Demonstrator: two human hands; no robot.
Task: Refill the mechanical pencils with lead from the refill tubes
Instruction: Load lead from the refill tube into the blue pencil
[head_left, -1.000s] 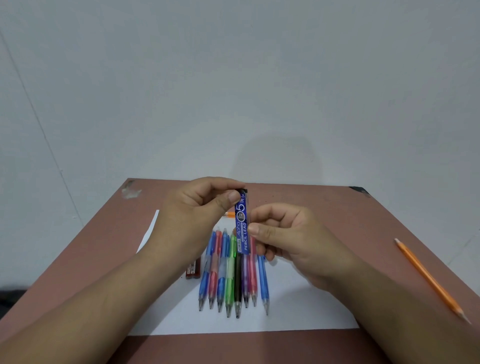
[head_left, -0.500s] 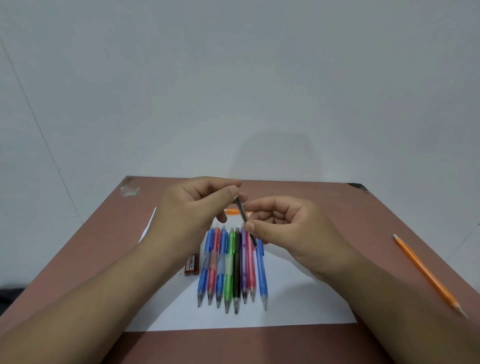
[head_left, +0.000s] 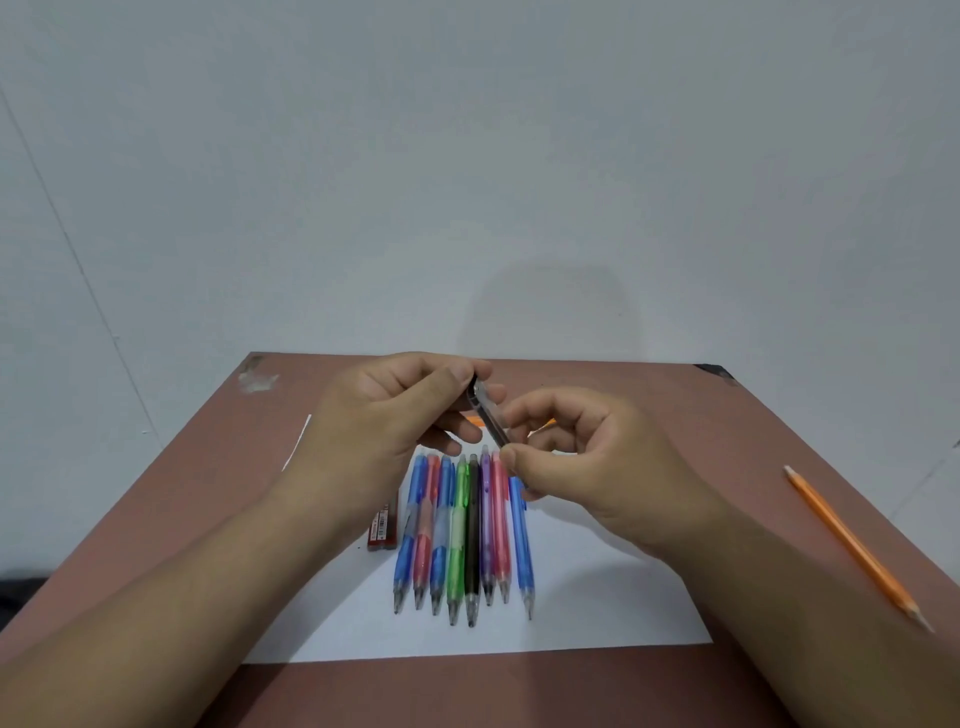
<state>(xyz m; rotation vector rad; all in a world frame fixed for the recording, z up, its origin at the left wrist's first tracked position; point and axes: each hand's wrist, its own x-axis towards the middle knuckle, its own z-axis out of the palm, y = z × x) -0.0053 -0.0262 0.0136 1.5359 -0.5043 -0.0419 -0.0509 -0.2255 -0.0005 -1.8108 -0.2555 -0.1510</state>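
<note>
Both hands are up over the middle of the desk (head_left: 649, 405), working on one lead refill tube (head_left: 487, 415), and none of the mechanical pencils (head_left: 462, 535) looks touched yet, so I'd say this is the opening step: getting the tube open. Left hand (head_left: 384, 421) has thumb & fingers pinched round the tube's far end, where a dark cap seems to sit; right hand (head_left: 582, 467) has thumb & forefinger pinched on the near end, so each grip is closed on the tube, which slants between them, held clear of the desk. Eight pencils lie side by side on a white sheet (head_left: 597, 597) near the front edge, tips toward the person. Next move, I reckon: pull or twist the cap off w/o spilling, then pick a pencil, take off its end cap & tip lead in; thin lead snaps easily, so a light touch is needed. Hard to see: most of the tube is behind fingers, its label can't be read, can't tell if the cap is loose or on. A red tube pack (head_left: 383, 525) left of the row is half under the left wrist. Something orange behind the hands is mostly hidden. An orange wooden pencil (head_left: 852, 545) lies by the right edge.
</note>
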